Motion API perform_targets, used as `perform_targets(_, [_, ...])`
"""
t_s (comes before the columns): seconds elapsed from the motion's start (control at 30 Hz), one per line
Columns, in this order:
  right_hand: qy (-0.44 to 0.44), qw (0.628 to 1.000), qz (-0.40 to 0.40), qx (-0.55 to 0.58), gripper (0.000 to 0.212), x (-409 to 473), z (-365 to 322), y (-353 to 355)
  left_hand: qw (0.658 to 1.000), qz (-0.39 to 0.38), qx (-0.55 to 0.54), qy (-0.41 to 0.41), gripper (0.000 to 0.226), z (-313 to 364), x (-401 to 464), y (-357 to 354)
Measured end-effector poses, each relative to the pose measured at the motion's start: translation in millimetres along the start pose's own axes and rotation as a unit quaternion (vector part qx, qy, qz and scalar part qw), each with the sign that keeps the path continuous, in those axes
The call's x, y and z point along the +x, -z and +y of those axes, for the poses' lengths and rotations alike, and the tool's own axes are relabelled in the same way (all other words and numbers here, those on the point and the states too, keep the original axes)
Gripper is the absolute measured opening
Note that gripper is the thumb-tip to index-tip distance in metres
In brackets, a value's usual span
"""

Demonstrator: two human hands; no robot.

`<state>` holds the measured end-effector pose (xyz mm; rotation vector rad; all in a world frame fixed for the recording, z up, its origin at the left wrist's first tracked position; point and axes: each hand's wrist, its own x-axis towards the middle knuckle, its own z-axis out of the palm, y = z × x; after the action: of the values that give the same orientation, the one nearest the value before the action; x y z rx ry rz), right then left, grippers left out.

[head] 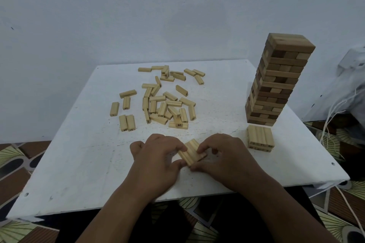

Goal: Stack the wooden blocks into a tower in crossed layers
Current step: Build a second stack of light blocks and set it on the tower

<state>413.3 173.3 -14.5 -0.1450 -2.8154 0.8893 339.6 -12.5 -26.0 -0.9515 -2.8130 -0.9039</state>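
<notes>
A small group of pale wooden blocks (192,151) lies side by side near the front of the white board (83,163). My left hand (158,156) pinches its left side with curled fingers and thumb. My right hand (223,154) pinches its right side. A low stack of two crossed layers (260,137) sits to the right of my hands. Behind it rises a tall, darker crossed-layer tower (276,83), leaning slightly. Several loose numbered blocks (164,100) are scattered across the middle and back of the board.
The board ends against a pale wall (158,16) at the back. A patterned floor mat (17,163) shows around it. White bags and strings (347,92) crowd the right edge beside the tall tower.
</notes>
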Motion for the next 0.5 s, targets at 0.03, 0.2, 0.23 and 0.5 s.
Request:
perform_targets(0.03, [0.005, 1.0, 0.002, 0.003, 0.038, -0.7, -0.5, -0.6, 1.0, 0.003, 0.001, -0.002, 0.021, 0.4, 0.0, 0.7])
perform_targets(0.2, [0.019, 1.0, 0.006, 0.006, 0.035, -1.4, -1.4, -3.4, 0.999, 0.002, -0.04, -0.009, 0.024, -5.6, 1.7, 1.8])
perform_targets(0.23, [0.016, 1.0, 0.004, 0.011, 0.035, -1.6, -1.5, -3.7, 0.999, -0.003, -0.044, -0.011, 0.023, -6.2, 2.0, 2.1])
perform_targets(0.5, [0.007, 0.998, -0.034, 0.06, 0.038, -1.3, 5.1, -6.7, 0.997, -0.052, -0.057, -0.016, 0.04, -0.7, -1.8, 8.7])
